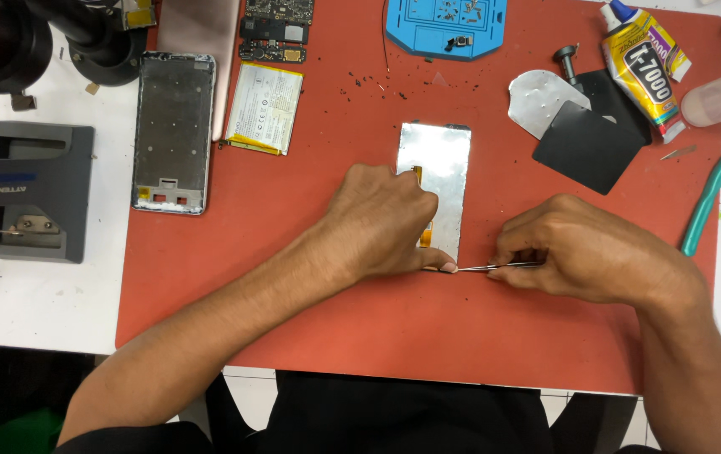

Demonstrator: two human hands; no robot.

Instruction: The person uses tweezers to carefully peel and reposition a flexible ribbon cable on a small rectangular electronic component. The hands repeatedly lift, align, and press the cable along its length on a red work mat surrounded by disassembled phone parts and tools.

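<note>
My left hand presses flat on the silver panel; my right hand pinches tweezers at its near edge. Far blue tray holds small screws.

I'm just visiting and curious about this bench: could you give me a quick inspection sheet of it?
Surface: red work mat on a white table, dotted with dark specks.
Job's things: silvery phone screen panel; metal tweezers.
Clutter: phone frame, battery, glue tube, blue screw tray, green toothbrush.
Hands: left hand presses the panel; right hand pinches the tweezers at its bottom corner.
Cables: nothing seen.
Surroundings: grey machine at left.
</note>
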